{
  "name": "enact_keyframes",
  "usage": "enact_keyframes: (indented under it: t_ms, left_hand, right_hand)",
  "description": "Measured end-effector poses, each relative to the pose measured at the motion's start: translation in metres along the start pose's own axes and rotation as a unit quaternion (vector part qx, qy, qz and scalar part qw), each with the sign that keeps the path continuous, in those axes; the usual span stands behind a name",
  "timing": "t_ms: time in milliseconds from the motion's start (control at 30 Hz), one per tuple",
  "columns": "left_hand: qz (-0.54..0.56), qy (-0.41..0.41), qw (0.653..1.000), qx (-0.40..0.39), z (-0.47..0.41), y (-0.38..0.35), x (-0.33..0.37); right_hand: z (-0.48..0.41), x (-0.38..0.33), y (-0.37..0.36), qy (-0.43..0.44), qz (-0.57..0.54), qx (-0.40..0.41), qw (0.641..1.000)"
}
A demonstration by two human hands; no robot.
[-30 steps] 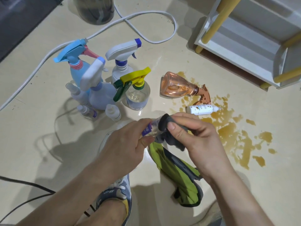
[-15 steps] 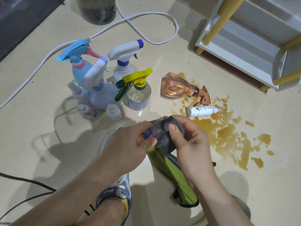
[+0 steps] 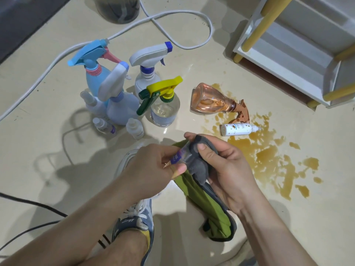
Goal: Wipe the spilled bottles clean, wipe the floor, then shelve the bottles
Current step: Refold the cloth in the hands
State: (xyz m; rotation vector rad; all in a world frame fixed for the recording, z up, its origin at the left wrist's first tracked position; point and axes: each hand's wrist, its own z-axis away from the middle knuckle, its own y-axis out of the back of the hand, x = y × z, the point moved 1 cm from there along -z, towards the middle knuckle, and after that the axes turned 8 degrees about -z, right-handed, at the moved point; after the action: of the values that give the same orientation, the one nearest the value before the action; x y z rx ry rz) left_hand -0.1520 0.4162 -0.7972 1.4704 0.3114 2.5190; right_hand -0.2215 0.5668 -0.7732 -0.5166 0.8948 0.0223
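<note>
The left hand (image 3: 153,169) is pinching a small purple-labelled bottle (image 3: 179,158), the right hand (image 3: 228,169) gripping grey cloth (image 3: 199,167) round it. An amber puddle (image 3: 269,160) is lying at two o'clock.

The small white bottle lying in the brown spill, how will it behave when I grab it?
The white bottle lies on its side and looks round, so a nudge would probably roll it. Brown drops speckle it and it sits in the spill, so it is likely wet and slippery. Being small, it should feel light.
</note>
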Motion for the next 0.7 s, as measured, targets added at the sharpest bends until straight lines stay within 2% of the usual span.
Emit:
enact_keyframes:
  t_ms: [33,67,100,133,167,200,233,300,333,400,467,533,633,700]
  left_hand:
    - [-0.104,-0.049,0.993,0.024,0.0,0.001,0.001]
    - [-0.245,-0.116,0.96,0.07,-0.001,0.003,0.003]
    - [-0.37,-0.184,0.903,0.117,-0.002,0.003,0.006]
    - [-0.444,-0.229,0.855,0.14,-0.003,0.003,0.01]
    - [-0.474,-0.25,0.831,0.145,-0.004,0.001,0.014]
    - [-0.479,-0.254,0.827,0.15,-0.005,0.0,0.017]
    - [-0.445,-0.224,0.856,0.137,-0.006,-0.001,0.021]
    - [-0.308,-0.121,0.934,0.131,-0.009,0.002,0.025]
    - [-0.252,-0.082,0.955,0.135,-0.011,0.002,0.022]
    - [-0.17,-0.046,0.974,0.143,-0.015,0.002,0.022]
    - [-0.141,-0.044,0.978,0.146,-0.017,0.002,0.023]
    - [-0.167,-0.065,0.974,0.14,-0.013,-0.001,0.022]
    - [-0.252,-0.117,0.95,0.144,-0.005,-0.011,0.022]
    - [-0.305,-0.121,0.935,0.132,-0.006,-0.017,0.025]
  right_hand:
    - [-0.002,0.001,-0.002,0.009,0.012,0.008,1.0]
    - [-0.005,0.003,-0.006,0.026,0.035,0.032,0.999]
    - [-0.008,0.007,-0.009,0.048,0.059,0.074,0.994]
    - [-0.01,0.012,-0.013,0.074,0.078,0.126,0.986]
    - [-0.011,0.017,-0.014,0.095,0.084,0.168,0.978]
    - [-0.011,0.021,-0.016,0.109,0.084,0.197,0.971]
    - [-0.01,0.023,-0.018,0.12,0.079,0.209,0.967]
    - [-0.005,0.028,-0.022,0.138,0.08,0.191,0.969]
    - [0.0,0.031,-0.025,0.148,0.094,0.17,0.97]
    - [0.011,0.039,-0.036,0.168,0.168,0.117,0.964]
    - [0.019,0.045,-0.044,0.173,0.232,0.084,0.954]
    - [0.016,0.043,-0.043,0.166,0.221,0.085,0.957]
    - [-0.007,0.027,-0.033,0.156,0.13,0.144,0.969]
    - [-0.016,0.025,-0.029,0.137,0.061,0.163,0.975]
